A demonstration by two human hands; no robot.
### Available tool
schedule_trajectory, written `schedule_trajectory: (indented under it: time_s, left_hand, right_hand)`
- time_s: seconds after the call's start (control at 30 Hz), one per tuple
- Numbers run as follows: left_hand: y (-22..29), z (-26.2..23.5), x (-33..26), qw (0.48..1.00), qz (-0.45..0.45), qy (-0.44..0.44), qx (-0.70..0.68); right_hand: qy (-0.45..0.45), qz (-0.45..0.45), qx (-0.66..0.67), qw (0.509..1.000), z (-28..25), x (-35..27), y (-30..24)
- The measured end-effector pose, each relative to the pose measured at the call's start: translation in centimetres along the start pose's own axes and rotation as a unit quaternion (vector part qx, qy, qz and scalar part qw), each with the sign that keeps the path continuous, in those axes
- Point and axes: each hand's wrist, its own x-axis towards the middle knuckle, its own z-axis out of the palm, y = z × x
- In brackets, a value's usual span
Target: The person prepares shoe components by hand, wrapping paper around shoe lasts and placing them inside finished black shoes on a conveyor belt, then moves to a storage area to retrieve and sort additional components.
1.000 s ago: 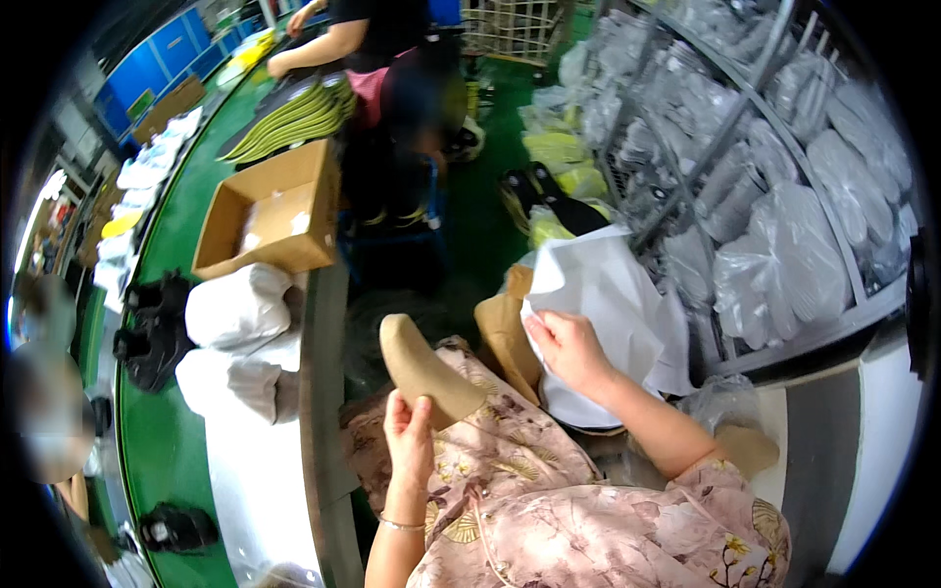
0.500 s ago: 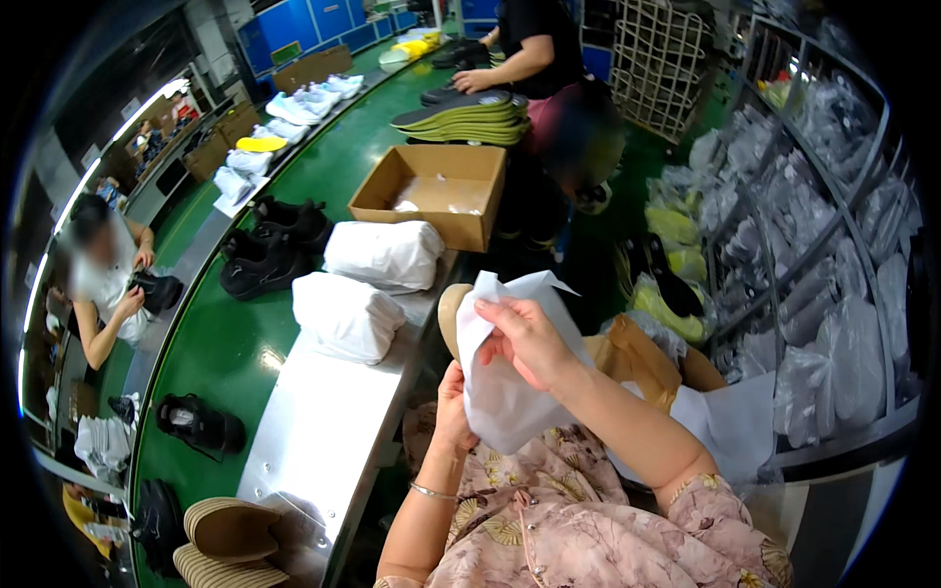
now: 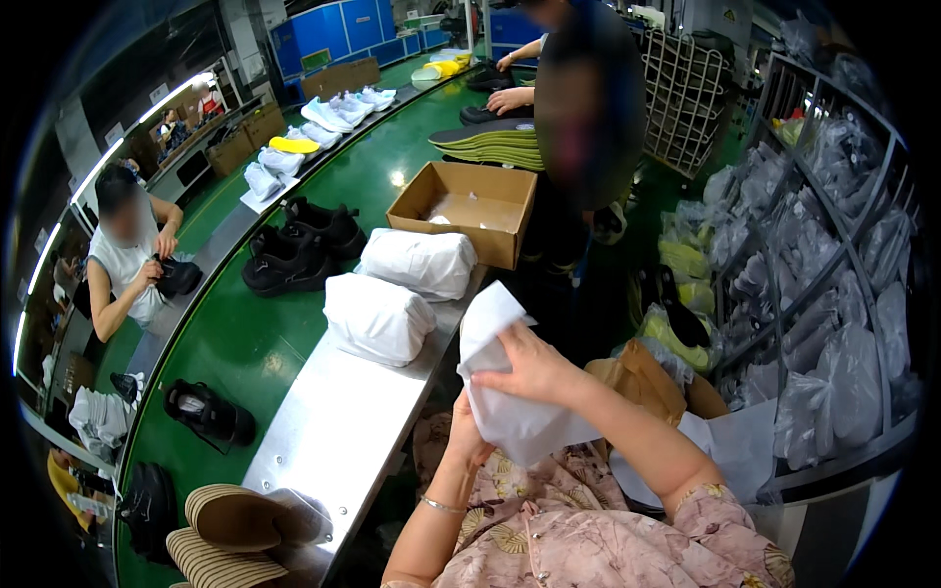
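A sheet of white wrapping paper (image 3: 524, 416) is folded around a tan form, which the paper now hides. From below and the left, my left hand (image 3: 469, 431) grips the wrapped piece, its fingers partly behind the paper. My right hand (image 3: 534, 367) is closed over the upper right side of the paper, thumb across the front and fingers pressing the fold. On the metal shelf beside me lie two white-wrapped bundles (image 3: 379, 318). Tan ribbed shoe-shaped inserts (image 3: 235, 519) are stacked at the lower left.
Black shoes (image 3: 208, 412) stand on the green conveyor (image 3: 221, 333). An open cardboard box (image 3: 505, 230) sits beyond the bundles, near stacked insoles (image 3: 485, 147). On my right are loose white paper (image 3: 735, 446) and a rack (image 3: 843, 245) of bagged pieces. Co-workers handle shoes across and farther along the conveyor.
My right hand has brought the raised paper flap down and around the tan form, covering its exposed end. The view has shifted slightly, and the co-worker at the far end has moved.
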Motion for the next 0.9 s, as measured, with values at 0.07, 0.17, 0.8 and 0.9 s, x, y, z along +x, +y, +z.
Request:
schedule_trajectory:
  time_s: [0.07,0.17,0.8,0.9]
  left_hand:
    - [0.0,-0.5,-0.2,0.999,0.016,-0.019,0.033]
    - [-0.1,-0.7,-0.5,0.997,0.030,-0.049,0.058]
    - [0.2,2.5,-2.1,0.834,0.286,0.010,0.471]
    - [0.5,2.0,-1.6,0.862,0.304,0.021,0.405]
  right_hand:
    - [-0.062,0.038,0.016,0.997,-0.7,0.2,-0.1]
    - [-0.116,0.098,0.029,0.988,-0.3,0.6,0.4]
    - [0.302,0.068,-0.055,0.949,2.6,-0.8,-3.7]
    - [0.280,0.033,-0.062,0.957,2.6,-1.7,-3.6]
